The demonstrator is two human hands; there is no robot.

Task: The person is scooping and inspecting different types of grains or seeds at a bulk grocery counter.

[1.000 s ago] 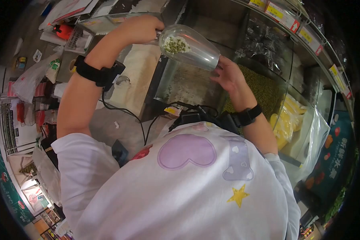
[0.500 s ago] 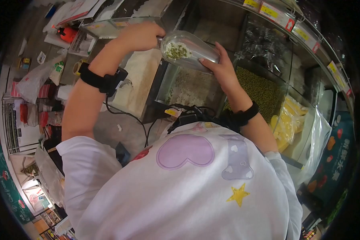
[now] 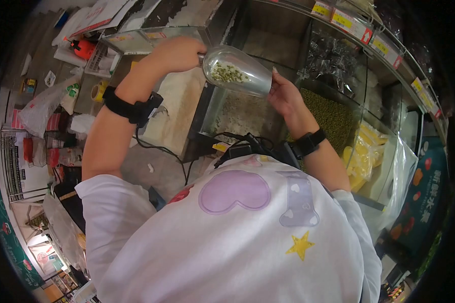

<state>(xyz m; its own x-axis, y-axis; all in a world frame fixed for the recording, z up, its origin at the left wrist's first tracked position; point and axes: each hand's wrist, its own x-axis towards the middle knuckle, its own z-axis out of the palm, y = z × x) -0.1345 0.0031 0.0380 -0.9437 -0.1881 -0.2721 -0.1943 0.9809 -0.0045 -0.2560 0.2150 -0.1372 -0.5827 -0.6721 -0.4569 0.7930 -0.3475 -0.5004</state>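
Note:
A clear plastic scoop (image 3: 255, 76) is held over the bins, with a small heap of green and pale split beans (image 3: 228, 73) in it. My left hand (image 3: 179, 53) is closed round its handle at the left. At the scoop's wide mouth, my right hand (image 3: 287, 98) curls its fingers against the rim; part of them is hidden behind the plastic. Below the scoop is a bin (image 3: 240, 111) with only scattered bits on its bottom. Close to my right wrist, another bin holds whole green beans (image 3: 331, 116).
Dark wrapped packets (image 3: 333, 58) fill a bin at the back right, below price tags (image 3: 341, 20). Yellow packets (image 3: 365, 146) lie at the right. A pale board-like surface (image 3: 174, 103) is by my left forearm. Farther left are an orange bottle (image 3: 83, 49) and plastic bags (image 3: 43, 106).
The scoop has turned slightly, its mouth lower and the beans shifted a little toward it. My right thumb has left the scoop's upper face, and that hand has moved down to the rim.

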